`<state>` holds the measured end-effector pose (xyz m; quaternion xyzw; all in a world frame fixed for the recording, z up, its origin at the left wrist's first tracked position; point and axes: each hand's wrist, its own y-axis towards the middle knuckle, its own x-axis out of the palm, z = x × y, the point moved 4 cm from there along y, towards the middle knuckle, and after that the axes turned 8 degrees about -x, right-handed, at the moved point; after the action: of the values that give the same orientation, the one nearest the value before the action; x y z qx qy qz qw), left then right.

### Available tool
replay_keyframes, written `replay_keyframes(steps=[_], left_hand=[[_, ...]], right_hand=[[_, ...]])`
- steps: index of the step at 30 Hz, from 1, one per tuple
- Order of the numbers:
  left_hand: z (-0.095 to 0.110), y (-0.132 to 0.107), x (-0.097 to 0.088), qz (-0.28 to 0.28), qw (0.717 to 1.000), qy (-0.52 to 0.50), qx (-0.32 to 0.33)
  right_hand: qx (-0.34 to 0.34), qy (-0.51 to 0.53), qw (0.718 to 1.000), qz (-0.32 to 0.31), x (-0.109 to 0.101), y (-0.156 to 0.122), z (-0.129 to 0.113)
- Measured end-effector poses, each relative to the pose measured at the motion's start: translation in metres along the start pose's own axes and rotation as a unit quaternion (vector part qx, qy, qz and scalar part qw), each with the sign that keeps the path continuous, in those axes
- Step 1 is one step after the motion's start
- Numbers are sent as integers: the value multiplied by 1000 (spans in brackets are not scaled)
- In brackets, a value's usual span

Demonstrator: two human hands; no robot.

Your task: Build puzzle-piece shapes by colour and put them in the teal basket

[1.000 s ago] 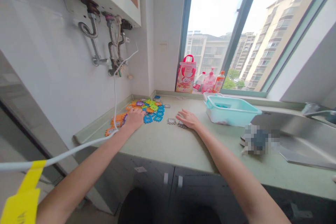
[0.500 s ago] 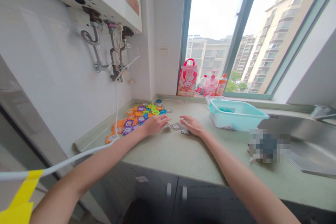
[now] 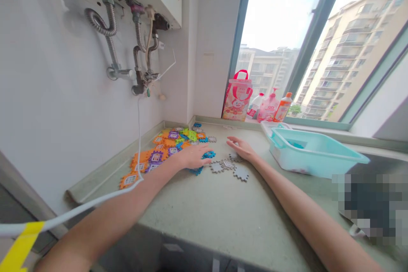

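My left hand (image 3: 194, 156) is palm down at the right edge of a pile of colourful interlocking plastic tiles (image 3: 156, 157), fingers stretched out. A blue tile (image 3: 208, 154) shows by its fingertips and another blue tile (image 3: 196, 171) partly under the palm. Just right of it, several grey toothed tiles lie flat: a grey tile (image 3: 216, 167), one with a window pattern (image 3: 228, 164) and a third (image 3: 241, 173) nearer me. My right hand (image 3: 241, 148) rests beside them with fingers extended, partly hiding a further grey tile (image 3: 235, 157).
A light-blue plastic basin (image 3: 306, 159) stands to the right, before a metal sink. A pink bag (image 3: 237, 100) and bottles (image 3: 268, 107) line the window sill. A white cable (image 3: 95, 199) crosses my left forearm. Pipes (image 3: 111, 46) hang on the left wall.
The view has come closer and swung left. My hands have parted from the grey tiles, which show more fully now. My left hand lies by blue tiles.
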<state>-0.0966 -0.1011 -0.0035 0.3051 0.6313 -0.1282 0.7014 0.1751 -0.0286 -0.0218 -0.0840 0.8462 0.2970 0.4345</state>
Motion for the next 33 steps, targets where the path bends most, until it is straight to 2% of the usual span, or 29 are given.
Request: replay_keyframes(steps=[2, 4, 7, 9, 13, 16, 18, 21, 23, 25, 28, 31, 33], left_hand=[[-20, 3, -14, 7, 999, 3, -41], [-50, 3, -24, -7, 992, 27, -119], [-91, -2, -32, -45, 971, 65, -227], [-106, -7, -33, -64, 962, 78, -252], [-115, -12, -33, -92, 959, 86, -253], [-116, -10, -35, -74, 959, 94, -258], [-118, -7, -38, -27, 959, 111, -258], [-126, -8, -45, 40, 956, 128, -262], [-135, -14, -51, 54, 950, 116, -284], [-143, -21, -58, 51, 943, 101, -312], [-150, -30, -69, 32, 930, 113, -348], [-151, -34, -72, 12, 918, 135, -373], [-150, -32, -68, -3, 921, 133, -367]], right_hand=[[4, -15, 1000, -3, 4, 14, 4], [17, -17, 1000, -6, 7, 24, 8], [29, -10, 999, -7, 7, 31, 13], [25, -11, 1000, -9, 7, 31, 15], [-3, -46, 999, -26, 8, 28, 15], [-43, -70, 996, -26, 11, 31, 2], [-95, -52, 994, -28, 17, 35, -20], [-191, 2, 980, -61, 35, 37, -67], [-234, 32, 967, -92, 50, 34, -94], [-258, 42, 957, -130, 63, 29, -111], [-269, 27, 953, -135, 70, 24, -115], [-244, -23, 967, -71, 64, 25, -110], [-218, -60, 973, -45, 60, 27, -108]])
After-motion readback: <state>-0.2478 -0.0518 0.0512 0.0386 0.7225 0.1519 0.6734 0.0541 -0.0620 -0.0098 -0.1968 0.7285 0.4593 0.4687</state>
